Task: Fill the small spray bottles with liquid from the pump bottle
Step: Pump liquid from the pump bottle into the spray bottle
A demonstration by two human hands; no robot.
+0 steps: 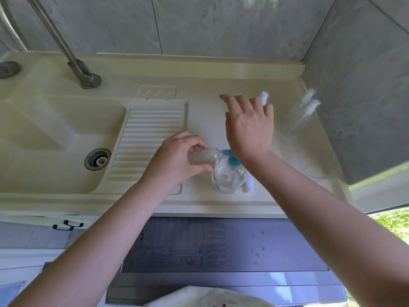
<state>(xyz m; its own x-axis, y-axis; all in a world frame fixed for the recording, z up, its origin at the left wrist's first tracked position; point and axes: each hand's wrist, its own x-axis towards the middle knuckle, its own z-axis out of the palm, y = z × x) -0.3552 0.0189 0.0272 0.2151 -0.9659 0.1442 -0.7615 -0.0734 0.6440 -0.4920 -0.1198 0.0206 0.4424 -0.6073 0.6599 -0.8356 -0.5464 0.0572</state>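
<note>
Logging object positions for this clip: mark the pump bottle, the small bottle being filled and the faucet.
pump bottle (229,178): head view, clear body below the blue pump.
small bottle (202,157): head view, body gripped by the left hand.
faucet (88,79): head view, base on the counter.

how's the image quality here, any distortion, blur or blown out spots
Head view: wide-angle bending curves the counter edge and splays the forearms outward. Soft daylight, weak shadows. The window strip at lower right is overexposed. The right hand is slightly motion-blurred. The two clear spray bottles by the wall nearly vanish against the pale counter. The left hand and its small bottle read fairly sharp.
</note>
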